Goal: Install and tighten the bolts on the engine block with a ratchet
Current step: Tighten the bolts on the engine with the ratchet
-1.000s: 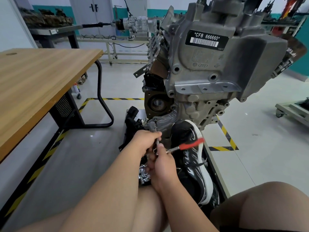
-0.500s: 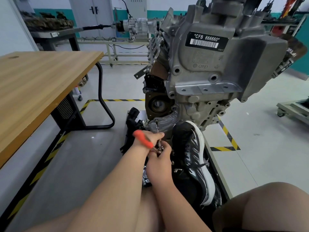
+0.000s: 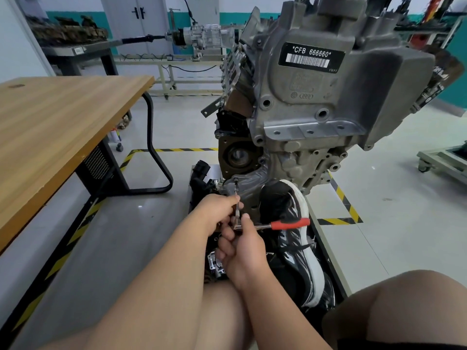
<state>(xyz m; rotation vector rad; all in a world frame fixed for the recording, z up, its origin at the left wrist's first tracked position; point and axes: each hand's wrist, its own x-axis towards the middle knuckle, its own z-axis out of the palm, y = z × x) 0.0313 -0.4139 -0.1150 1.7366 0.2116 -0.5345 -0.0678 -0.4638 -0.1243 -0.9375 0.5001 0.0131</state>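
Swinging rightward again, ratchet (image 3: 283, 224) apparently on bolt (image 3: 236, 180).

Wooden table (image 3: 58, 127) on grey floor (image 3: 106, 248), teal-banded wall (image 3: 452, 59).

Left hand (image 3: 214, 211), right hand (image 3: 243, 251) on ratchet (image 3: 286, 224)

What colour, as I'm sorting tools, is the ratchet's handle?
The ratchet's handle is red; best seen in the head view.
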